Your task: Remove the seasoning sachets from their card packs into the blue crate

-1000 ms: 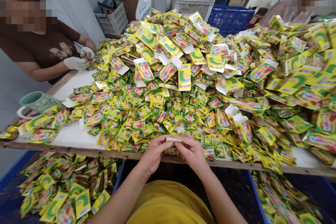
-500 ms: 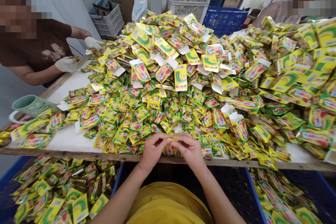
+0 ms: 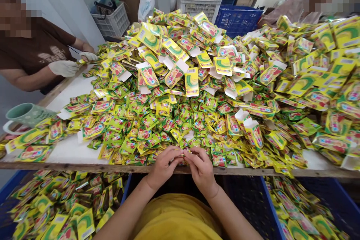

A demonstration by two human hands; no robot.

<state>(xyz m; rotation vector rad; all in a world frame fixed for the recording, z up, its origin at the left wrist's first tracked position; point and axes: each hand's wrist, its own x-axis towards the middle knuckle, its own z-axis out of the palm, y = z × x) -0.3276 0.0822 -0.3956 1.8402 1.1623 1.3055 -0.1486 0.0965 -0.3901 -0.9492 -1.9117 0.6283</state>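
Note:
At the front edge of the table, my left hand (image 3: 164, 167) and my right hand (image 3: 201, 170) meet fingertip to fingertip. Both are closed in a pinch on a small yellow pack, mostly hidden by the fingers, so I cannot tell whether it is a box or a sachet. Small green and yellow sachets (image 3: 146, 135) with red fruit pictures lie heaped just beyond my fingers. Behind them rises a pile of yellow and green cartons (image 3: 192, 82), several with white end flaps standing open.
Blue crates (image 3: 271, 210) stand below the table edge, the side ones holding filled cartons (image 3: 86, 223). A green mug (image 3: 21, 114) is at the left. Across the left corner, a co-worker's gloved hands (image 3: 64, 68) handle a pack. White crates (image 3: 199, 5) are stacked behind.
My fingertips have drawn closer together over the pack, hiding more of it. The co-worker's gloved hands have come nearer each other. The view has shifted slightly.

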